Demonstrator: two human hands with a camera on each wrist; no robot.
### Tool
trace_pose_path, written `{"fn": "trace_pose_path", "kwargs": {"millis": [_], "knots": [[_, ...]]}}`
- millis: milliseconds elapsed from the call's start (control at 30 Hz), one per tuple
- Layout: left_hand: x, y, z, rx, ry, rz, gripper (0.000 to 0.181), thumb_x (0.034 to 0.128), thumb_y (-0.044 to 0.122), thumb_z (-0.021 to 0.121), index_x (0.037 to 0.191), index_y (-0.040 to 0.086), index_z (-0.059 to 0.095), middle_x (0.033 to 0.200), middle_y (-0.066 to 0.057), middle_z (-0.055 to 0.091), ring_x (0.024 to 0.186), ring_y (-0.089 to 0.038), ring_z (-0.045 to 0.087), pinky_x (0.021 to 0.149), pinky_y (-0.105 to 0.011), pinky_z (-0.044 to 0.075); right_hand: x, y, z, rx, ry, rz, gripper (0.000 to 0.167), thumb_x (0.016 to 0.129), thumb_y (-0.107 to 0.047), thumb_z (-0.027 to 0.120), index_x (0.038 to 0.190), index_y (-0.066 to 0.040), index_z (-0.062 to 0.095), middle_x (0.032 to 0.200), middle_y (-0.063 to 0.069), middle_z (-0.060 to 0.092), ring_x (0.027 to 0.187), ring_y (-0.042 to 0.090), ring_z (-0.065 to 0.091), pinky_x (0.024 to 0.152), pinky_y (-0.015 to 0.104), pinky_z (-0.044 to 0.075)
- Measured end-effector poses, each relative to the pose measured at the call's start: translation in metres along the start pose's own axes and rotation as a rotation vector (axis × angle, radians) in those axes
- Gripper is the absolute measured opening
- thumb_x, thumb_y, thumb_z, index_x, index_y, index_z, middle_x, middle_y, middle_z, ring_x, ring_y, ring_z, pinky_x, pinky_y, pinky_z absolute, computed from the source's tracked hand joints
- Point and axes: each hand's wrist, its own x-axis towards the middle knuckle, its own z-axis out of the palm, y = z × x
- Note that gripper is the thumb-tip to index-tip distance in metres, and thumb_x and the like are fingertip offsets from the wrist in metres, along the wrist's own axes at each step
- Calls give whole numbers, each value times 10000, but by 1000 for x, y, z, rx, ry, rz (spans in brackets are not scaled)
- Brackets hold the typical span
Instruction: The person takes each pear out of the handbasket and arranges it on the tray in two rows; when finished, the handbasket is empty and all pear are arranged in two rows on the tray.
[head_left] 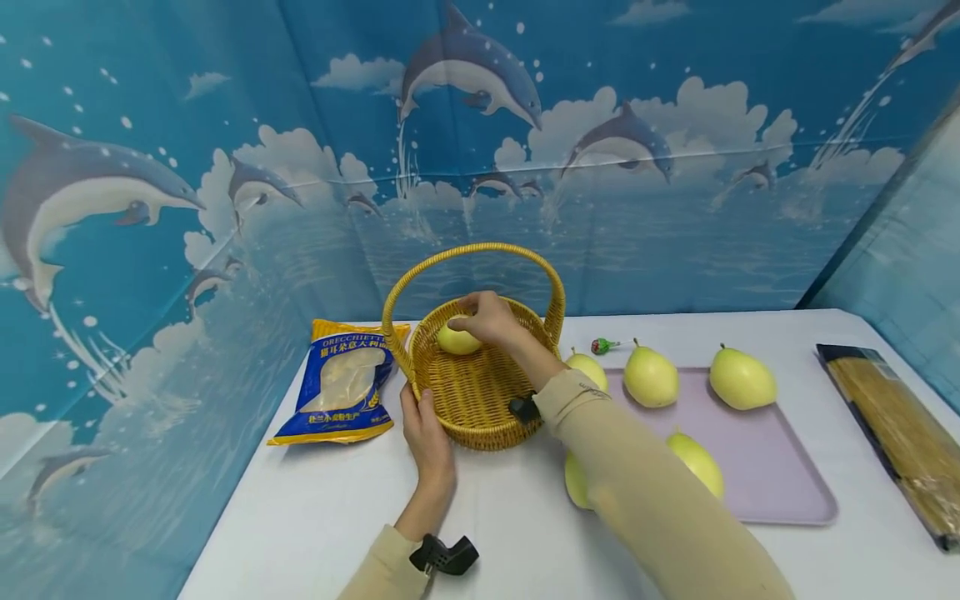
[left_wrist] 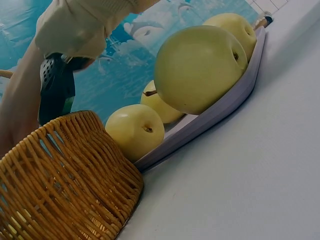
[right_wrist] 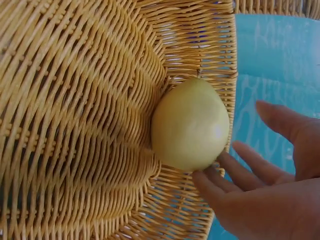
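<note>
A yellow wicker basket (head_left: pixel 480 400) with a tall hooped handle stands on the white table. My left hand (head_left: pixel 429 437) holds its near left side, thumb and fingers at the wall by the handle's foot. Inside the basket, against the far left wall, lies a pale green pear (head_left: pixel 457 337). Above it my right hand (head_left: pixel 491 319) reaches over the rim. The right wrist view shows that hand's fingers loosely extended, the fingertips at the underside of the pear (right_wrist: pixel 190 125) and the thumb away from it. The left hand itself is out of frame in the left wrist view.
A lilac tray (head_left: pixel 787 467) with several pears, such as one pear (head_left: pixel 651 377), is right of the basket, partly behind my right sleeve. A wrapped lollipop (head_left: pixel 603 345) lies behind it. An orecchiette bag (head_left: pixel 341 383) is at left, a long pasta pack (head_left: pixel 892 433) far right.
</note>
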Motion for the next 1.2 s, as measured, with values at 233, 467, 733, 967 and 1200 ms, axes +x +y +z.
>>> {"fn": "trace_pose_path", "kwargs": {"millis": [233, 467, 733, 967, 1200], "knots": [[-3, 2, 1, 2, -8, 20, 459, 1112, 294, 408, 1546, 155, 460, 1478, -102, 597, 1338, -276, 568, 1143, -485, 413, 7, 8, 1, -77, -44, 30, 494, 991, -141, 740, 1459, -49, 613, 1565, 158, 532, 1468, 382, 440, 1125, 505, 480], [-2, 2, 0, 11, -16, 28, 466, 1114, 303, 406, 1558, 165, 448, 1489, -90, 588, 1346, -264, 565, 1153, -487, 416, 11, 11, 2, -132, -89, 72, 539, 949, -202, 801, 1445, -71, 633, 1583, 166, 494, 1484, 428, 378, 1113, 502, 484], [-1, 1, 2, -4, -17, 21, 477, 1112, 307, 410, 1561, 148, 438, 1502, -90, 581, 1350, -276, 570, 1158, -485, 426, 11, 7, 0, -225, -180, 131, 722, 892, -253, 858, 1503, -20, 554, 1504, 194, 553, 1338, 377, 553, 1050, 447, 539], [0, -1, 2, -3, -4, 31, 473, 1109, 291, 413, 1551, 126, 448, 1491, -114, 585, 1335, -295, 577, 1135, -485, 446, 11, 2, 0, -272, -308, 123, 703, 875, -115, 836, 1518, -68, 556, 1620, 156, 445, 1353, 344, 559, 1064, 436, 530], [0, -1, -1, 4, 5, 28, 469, 1101, 281, 423, 1544, 133, 460, 1480, -118, 598, 1323, -291, 589, 1124, -489, 453, 8, 0, 0, -448, -279, 77, 701, 859, -265, 866, 1490, -111, 600, 1611, 129, 470, 1407, 362, 499, 1060, 441, 530]]}}
